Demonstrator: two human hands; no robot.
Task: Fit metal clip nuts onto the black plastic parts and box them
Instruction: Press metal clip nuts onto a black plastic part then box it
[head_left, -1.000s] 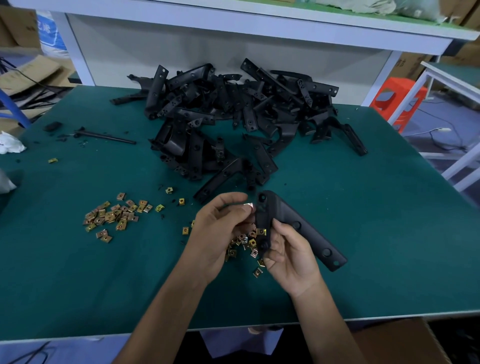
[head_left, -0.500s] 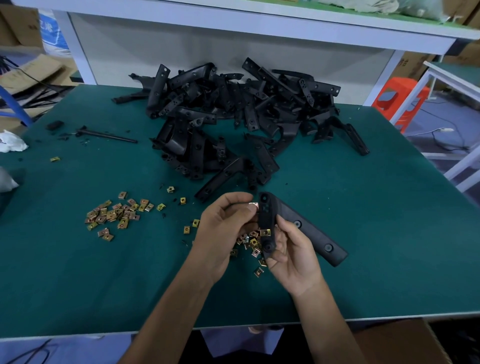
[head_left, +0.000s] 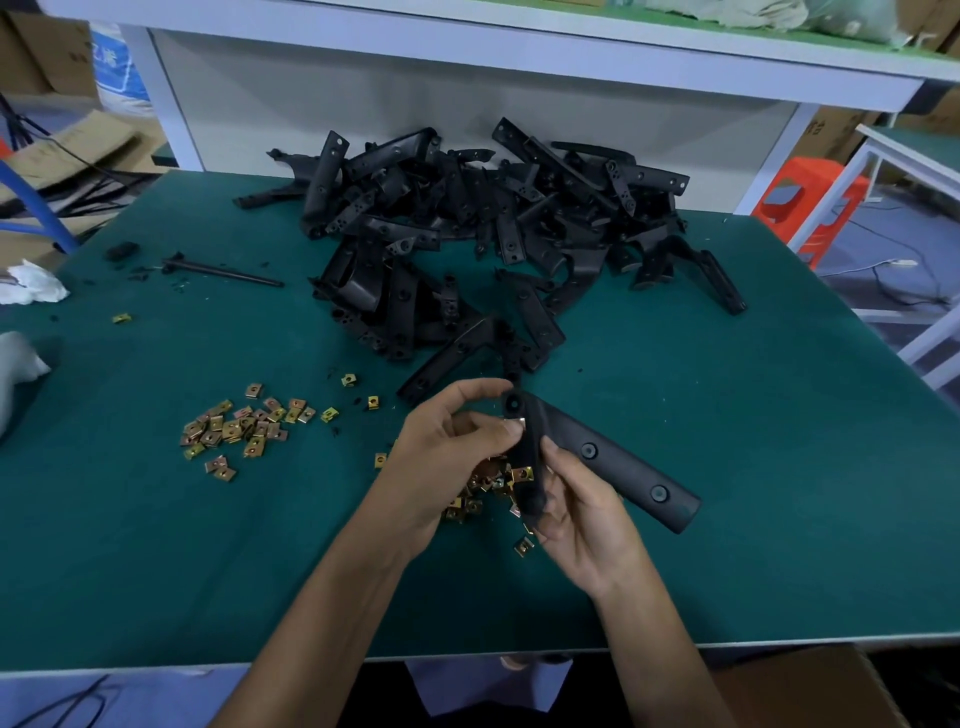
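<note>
Head view: left hand (head_left: 447, 457) pinches a clip nut (head_left: 514, 414) at the far end of the black plastic part (head_left: 613, 462), right hand (head_left: 582, 519) grips its near end, one fitted nut (head_left: 522, 474) showing between. Loose clip nuts (head_left: 244, 431) lie left, a big heap of black parts (head_left: 467, 234) waits far: early days by the look of it, nothing boxed in sight.

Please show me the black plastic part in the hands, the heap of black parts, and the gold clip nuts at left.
Held black plastic part (head_left: 623, 470): head view, long arm between holes.
Heap of black plastic parts (head_left: 498, 208): head view, near its middle.
Gold metal clip nuts, left group (head_left: 234, 428): head view, middle.
</note>
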